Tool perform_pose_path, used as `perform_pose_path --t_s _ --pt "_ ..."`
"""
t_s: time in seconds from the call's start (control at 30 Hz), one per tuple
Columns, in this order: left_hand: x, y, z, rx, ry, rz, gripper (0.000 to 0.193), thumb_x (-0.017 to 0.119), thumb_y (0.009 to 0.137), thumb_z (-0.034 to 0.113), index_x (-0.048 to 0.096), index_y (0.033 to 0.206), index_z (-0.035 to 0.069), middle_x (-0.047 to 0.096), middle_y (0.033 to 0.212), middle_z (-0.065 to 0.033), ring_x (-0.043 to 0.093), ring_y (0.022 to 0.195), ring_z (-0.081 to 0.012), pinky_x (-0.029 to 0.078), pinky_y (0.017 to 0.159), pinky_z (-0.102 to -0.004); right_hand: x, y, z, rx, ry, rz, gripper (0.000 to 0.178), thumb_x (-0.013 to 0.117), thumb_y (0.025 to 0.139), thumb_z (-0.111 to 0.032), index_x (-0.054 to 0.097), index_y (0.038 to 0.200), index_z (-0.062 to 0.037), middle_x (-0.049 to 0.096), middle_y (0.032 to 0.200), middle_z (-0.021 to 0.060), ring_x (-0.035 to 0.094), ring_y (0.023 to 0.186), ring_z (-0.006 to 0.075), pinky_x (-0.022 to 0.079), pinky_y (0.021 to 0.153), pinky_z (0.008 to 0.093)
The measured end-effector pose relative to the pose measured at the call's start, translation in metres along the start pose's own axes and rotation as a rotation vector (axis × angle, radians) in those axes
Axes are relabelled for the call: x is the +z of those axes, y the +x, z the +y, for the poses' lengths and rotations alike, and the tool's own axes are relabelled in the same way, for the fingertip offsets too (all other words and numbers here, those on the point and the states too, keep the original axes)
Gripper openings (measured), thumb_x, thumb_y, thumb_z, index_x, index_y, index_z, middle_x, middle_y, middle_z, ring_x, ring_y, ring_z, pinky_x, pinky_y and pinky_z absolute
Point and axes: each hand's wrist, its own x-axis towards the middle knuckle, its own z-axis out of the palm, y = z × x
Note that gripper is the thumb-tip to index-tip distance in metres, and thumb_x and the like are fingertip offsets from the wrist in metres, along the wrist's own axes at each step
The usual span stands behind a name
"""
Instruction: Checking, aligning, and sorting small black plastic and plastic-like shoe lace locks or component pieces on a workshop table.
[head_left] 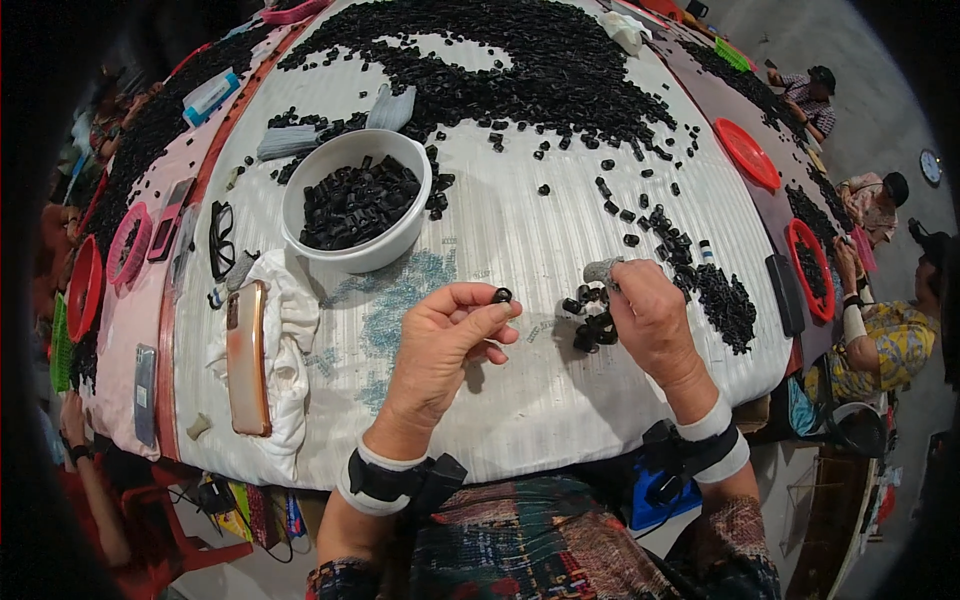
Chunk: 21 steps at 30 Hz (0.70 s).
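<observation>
My left hand (pixel 450 335) pinches a small black hollow plastic piece (pixel 502 296) between thumb and fingertips, above the white striped cloth. To its right, my right hand (pixel 655 312) is bent over with its fingers curled. A grey covering (pixel 603 271) shows at its fingertips; whether anything is held there is hidden. Beneath and beside those fingers lies a small cluster of black pieces (pixel 595 334). Farther right is a heap of slimmer black pieces (pixel 725 308). A white bowl (pixel 425 190) partly filled with black pieces stands ahead of my left hand.
A large spread of black pieces (pixel 520 70) covers the far table. On the left lie eyeglasses (pixel 222 240), a phone (pixel 246 358) on a white cloth (pixel 290 345), and grey fabric strips (pixel 288 141). Clear bluish bits (pixel 400 300) are scattered centrally. Other people sit at both sides.
</observation>
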Motion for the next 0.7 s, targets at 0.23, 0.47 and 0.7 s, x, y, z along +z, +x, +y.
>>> perform_pose_path --t_s 0.23,0.47,0.7 --pt "0.004 0.000 -0.001 -0.032 0.025 -0.017 0.014 0.063 0.085 0.004 0.059 0.098 0.000 0.066 0.090 -0.0146 0.066 0.068 -0.0144 0.056 0.052 -0.0219 0.014 -0.010 0.005 0.186 0.216 -0.258 0.025 0.056 0.076 0.006 0.052 0.099 -0.0001 0.053 0.082 0.0156 0.058 0.074 0.0343 0.047 0.062 0.0390" --pt "0.002 0.002 0.001 -0.008 -0.016 0.031 0.018 0.066 0.084 0.005 0.058 0.099 -0.001 0.067 0.090 -0.0144 0.066 0.069 -0.0147 0.054 0.051 -0.0220 0.021 0.008 0.022 0.260 0.455 -0.025 0.020 0.055 0.080 0.004 0.055 0.100 0.0020 0.059 0.090 0.0164 0.061 0.074 0.0262 0.049 0.062 0.0336" --pt "0.000 0.001 0.001 -0.016 -0.006 0.032 0.017 0.065 0.084 0.006 0.058 0.099 0.000 0.066 0.090 -0.0145 0.065 0.069 -0.0145 0.054 0.051 -0.0219 -0.017 -0.008 0.019 0.442 0.381 -0.137 0.010 0.056 0.085 -0.003 0.056 0.094 0.0020 0.061 0.076 0.0102 0.058 0.063 0.0138 0.048 0.059 0.0289"
